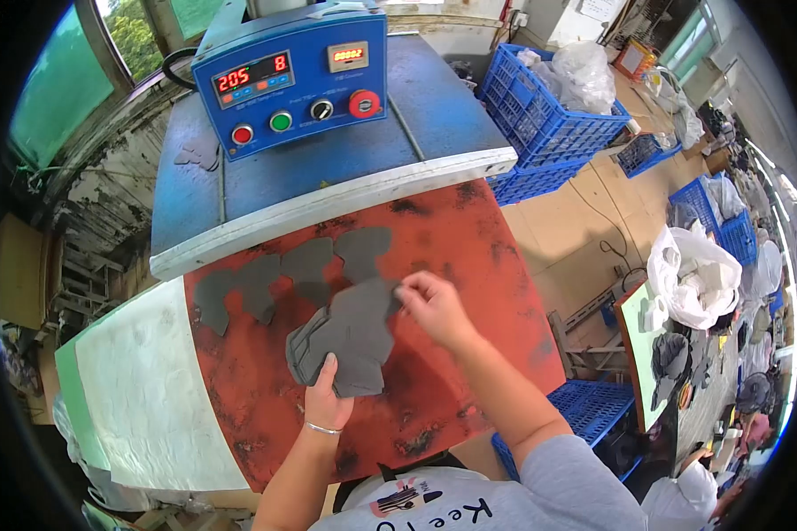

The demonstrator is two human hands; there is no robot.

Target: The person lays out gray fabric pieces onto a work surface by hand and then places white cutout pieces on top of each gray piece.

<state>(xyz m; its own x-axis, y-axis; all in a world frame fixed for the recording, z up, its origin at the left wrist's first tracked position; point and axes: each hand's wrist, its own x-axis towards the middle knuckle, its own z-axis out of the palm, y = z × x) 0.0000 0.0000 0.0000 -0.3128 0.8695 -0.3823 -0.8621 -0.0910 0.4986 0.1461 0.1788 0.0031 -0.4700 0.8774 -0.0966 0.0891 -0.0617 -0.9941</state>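
My left hand [328,403] grips a stack of dark grey cut fabric pieces [350,332] by its lower edge, thumb on top. The pieces are fanned a little at the left side. At the stack's upper right corner, my right hand [433,306] pinches the edge of a grey piece. Beyond the stack, several similar grey pieces [305,265] lie in a row on the red press bed [483,283], close to the machine's front edge. The stack hides part of that row.
A blue press [328,164] with a control box [297,88] stands behind the red bed. White sheeting [155,389] covers the left side. Blue crates [540,115] are stacked at the back right; a blue crate [584,411] sits low on the right. A person [682,496] is at lower right.
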